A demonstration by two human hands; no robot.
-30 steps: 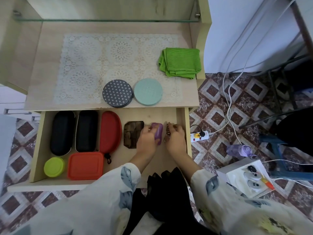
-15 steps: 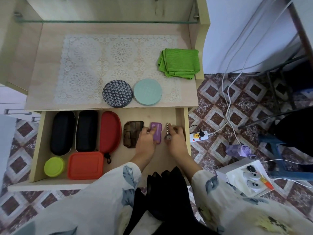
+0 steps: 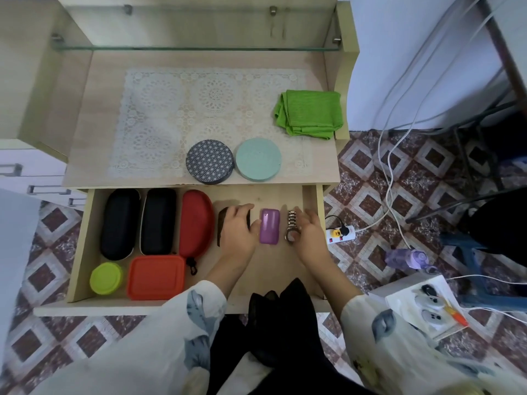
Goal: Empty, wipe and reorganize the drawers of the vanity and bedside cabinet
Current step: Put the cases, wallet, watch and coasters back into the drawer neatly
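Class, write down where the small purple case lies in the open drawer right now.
Head view: the purple case lies flat on the drawer floor, right of centre, between the left hand and the metal watch.

A single wide-angle head camera looks steeply down and forward from above the person's lap, facing the vanity. The open drawer (image 3: 114, 307) sits close below in the lower middle, the vanity top (image 3: 94, 138) and glass shelf (image 3: 185, 48) lie farther up, the tiled floor (image 3: 399, 189) bends away on both sides, and sleeves (image 3: 159, 337) crowd the bottom edge
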